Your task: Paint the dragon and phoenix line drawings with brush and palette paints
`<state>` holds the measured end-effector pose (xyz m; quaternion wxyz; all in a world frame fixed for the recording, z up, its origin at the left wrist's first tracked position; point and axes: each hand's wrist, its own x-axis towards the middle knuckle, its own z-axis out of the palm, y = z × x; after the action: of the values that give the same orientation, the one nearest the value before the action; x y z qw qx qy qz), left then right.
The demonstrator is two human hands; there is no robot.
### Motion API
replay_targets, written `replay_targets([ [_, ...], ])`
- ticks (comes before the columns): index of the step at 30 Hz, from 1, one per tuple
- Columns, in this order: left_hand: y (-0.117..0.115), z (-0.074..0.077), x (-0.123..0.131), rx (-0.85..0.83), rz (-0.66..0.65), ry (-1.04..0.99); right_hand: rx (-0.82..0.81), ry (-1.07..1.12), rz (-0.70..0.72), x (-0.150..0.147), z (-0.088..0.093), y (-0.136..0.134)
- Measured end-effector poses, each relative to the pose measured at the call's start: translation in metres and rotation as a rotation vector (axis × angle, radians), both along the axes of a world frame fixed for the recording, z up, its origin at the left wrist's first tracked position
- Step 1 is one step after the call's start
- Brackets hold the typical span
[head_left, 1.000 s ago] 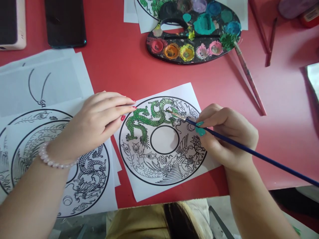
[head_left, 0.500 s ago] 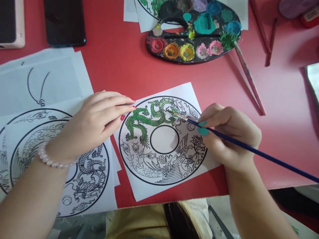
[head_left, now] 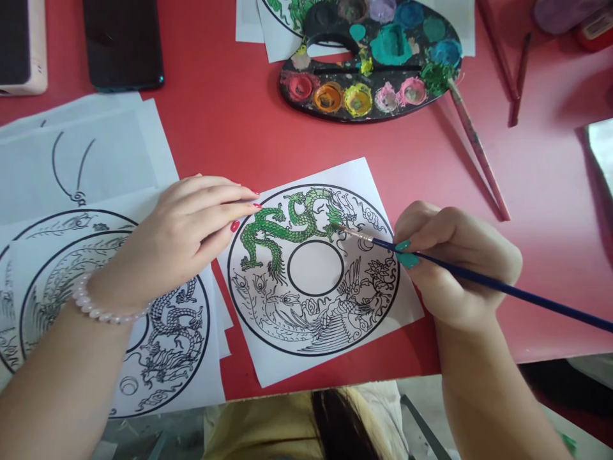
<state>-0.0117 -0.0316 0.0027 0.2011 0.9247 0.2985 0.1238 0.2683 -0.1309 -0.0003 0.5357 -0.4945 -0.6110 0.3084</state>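
A white sheet (head_left: 268, 358) printed with a ring-shaped design lies on the red table; its dragon (head_left: 261, 237) is coloured green, while the phoenix part is bare line work. My right hand (head_left: 454, 262) pinches a thin blue-handled paintbrush (head_left: 460, 273) between thumb and fingers. The brush tip is at the dragon's head, near the upper right of the ring. My left hand (head_left: 191, 230) lies flat with fingers stretched out, its fingertips at the sheet's upper left edge. A pale bead bracelet (head_left: 108, 310) circles the left wrist.
A black palette (head_left: 373, 76) with several paint colours stands at the back, a second brush (head_left: 479, 150) leaning on its green paint. More brushes (head_left: 520, 80) lie at the right. Printed sheets (head_left: 158, 140) spread under my left arm. A dark phone (head_left: 124, 45) lies at the back left.
My right hand has shifted right with the paintbrush, and the brush tip has moved slightly right and down along the dragon's head. The left hand stays in place.
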Motion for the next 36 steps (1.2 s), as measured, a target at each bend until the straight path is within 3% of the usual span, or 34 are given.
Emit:
replay_targets([
  [8,0.0005,-0.0002,-0.0004,0.014,-0.019,-0.015,0.001,0.002,0.011,0.0005,0.0004,0.0005],
  [14,0.0007,-0.0006,-0.0004,-0.004,-0.010,-0.006,0.025,-0.008,-0.059,0.0009,0.0006,-0.0002],
  [36,0.0000,-0.0016,-0.0016,-0.005,0.000,0.019,0.003,0.010,-0.021,0.0006,0.0019,-0.0019],
])
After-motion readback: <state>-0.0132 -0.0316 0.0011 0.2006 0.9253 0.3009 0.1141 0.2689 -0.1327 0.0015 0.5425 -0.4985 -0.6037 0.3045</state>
